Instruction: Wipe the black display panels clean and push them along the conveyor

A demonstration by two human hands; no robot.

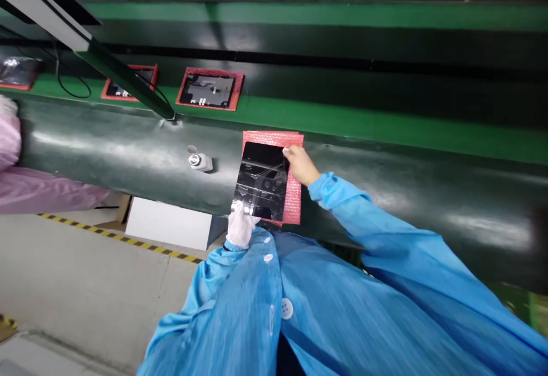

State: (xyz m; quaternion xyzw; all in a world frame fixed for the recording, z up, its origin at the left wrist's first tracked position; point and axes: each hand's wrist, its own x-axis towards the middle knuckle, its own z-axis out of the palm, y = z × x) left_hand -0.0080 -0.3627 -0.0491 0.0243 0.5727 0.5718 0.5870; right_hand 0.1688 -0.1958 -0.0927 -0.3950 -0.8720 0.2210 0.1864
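Note:
A glossy black panel lies over a red bubble-wrap sheet near the front edge of the dark green table. My left hand, in a white glove, grips the panel's lower left corner. At its upper right edge is my right hand, fingers closed on something white and small against the glass; the fingertips are partly hidden, and what it is cannot be made out. Reflections cross the panel's surface.
Left of the panel stands a white bottle with its lid up. On the green conveyor strip lie a grey device part and another panel, both on red wrap. A slanted post rises at left, near a person's pink sleeve.

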